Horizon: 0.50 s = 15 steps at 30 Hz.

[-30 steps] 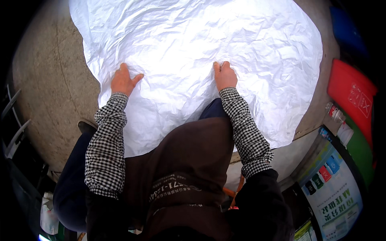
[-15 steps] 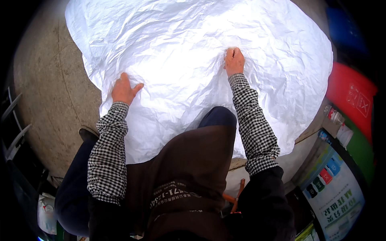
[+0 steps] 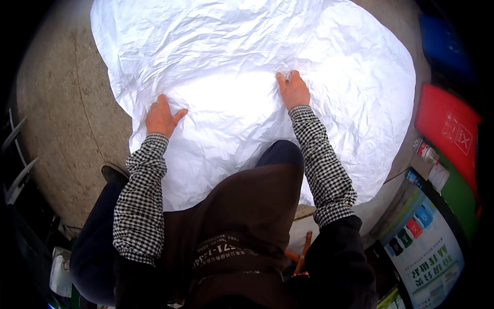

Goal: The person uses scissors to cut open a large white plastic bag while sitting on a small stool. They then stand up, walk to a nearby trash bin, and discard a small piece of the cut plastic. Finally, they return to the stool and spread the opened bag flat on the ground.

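A large, crumpled white sheet (image 3: 216, 149) is spread over the floor and partly over my knees. My left hand (image 3: 162, 118) rests on its left part, palm down, thumb out to the side and fingers stretched. Farther right, my right hand (image 3: 294, 90) has its fingers curled at the sheet, with a bunched bit of it between thumb and forefinger. The curled fingertips are partly hidden. Glare washes out the sheet between the hands.
Concrete floor (image 3: 56, 108) lies to the left. At the right stand a red bin (image 3: 447, 126), a blue bin (image 3: 445, 46) and a green bin (image 3: 458, 195). A plastic bottle (image 3: 426, 151) and a printed board (image 3: 427, 247) are near them. A folding frame (image 3: 301, 255) shows beside my right leg.
My right hand has come slightly nearer and left, its thumb now apart from the forefinger. The sheet's right edge has drawn inward. My left hand has barely moved.
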Available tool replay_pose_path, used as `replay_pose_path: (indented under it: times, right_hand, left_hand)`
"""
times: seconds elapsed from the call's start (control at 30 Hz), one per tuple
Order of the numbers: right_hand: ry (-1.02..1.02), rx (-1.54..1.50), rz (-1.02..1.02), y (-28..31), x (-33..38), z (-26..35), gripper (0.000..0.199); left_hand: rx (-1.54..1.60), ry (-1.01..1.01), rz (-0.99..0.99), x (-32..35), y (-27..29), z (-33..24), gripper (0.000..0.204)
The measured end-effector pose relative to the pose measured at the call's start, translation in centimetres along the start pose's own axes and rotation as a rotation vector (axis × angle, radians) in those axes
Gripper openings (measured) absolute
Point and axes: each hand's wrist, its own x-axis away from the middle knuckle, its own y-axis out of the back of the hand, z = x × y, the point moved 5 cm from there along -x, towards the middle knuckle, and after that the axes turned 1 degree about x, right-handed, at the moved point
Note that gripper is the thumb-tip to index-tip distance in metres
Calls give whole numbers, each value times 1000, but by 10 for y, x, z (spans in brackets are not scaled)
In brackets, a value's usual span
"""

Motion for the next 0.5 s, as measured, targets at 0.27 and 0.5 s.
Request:
replay_pose_path:
  times: [0.27,0.5]
  right_hand:
    - [-15,112,-31,-13,-15,-28,34]
    - [-466,-1070,-88,29,-25,-63,27]
  left_hand:
    - [14,3,1,0,-1,1,72]
    - [24,14,2,-1,1,-2,73]
